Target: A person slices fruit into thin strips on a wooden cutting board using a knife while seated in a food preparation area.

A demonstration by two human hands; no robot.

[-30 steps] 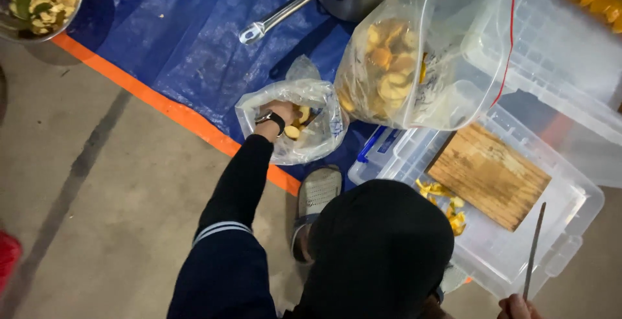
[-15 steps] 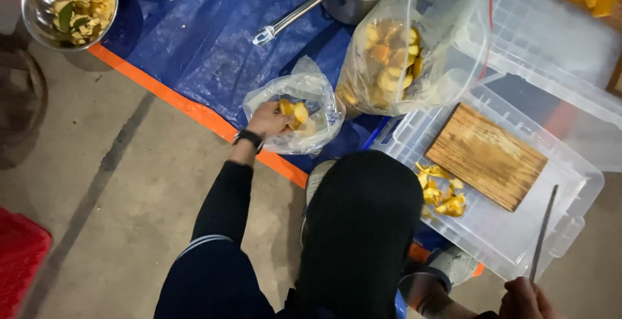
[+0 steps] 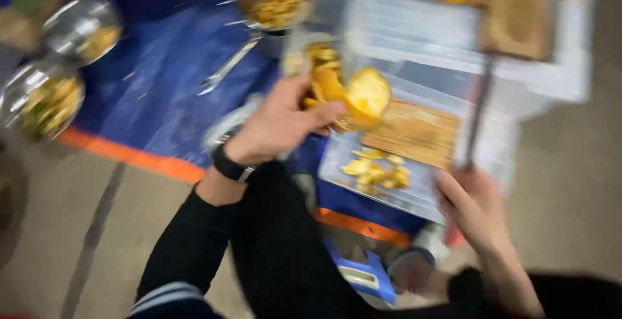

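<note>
1. Head view: my left hand (image 3: 282, 125) is closed around a yellow-orange fruit piece (image 3: 353, 95), which sticks out past my fingertips toward the right, its long axis running roughly left to right.
2. Just below and beyond it lies the wooden board (image 3: 414, 131) in the clear plastic bin (image 3: 389, 193), with yellow scraps (image 3: 379, 171).
3. My right hand (image 3: 473, 205) grips a thin knife (image 3: 478, 108), blade pointing away; it sits farther from the fruit than my left.
</note>
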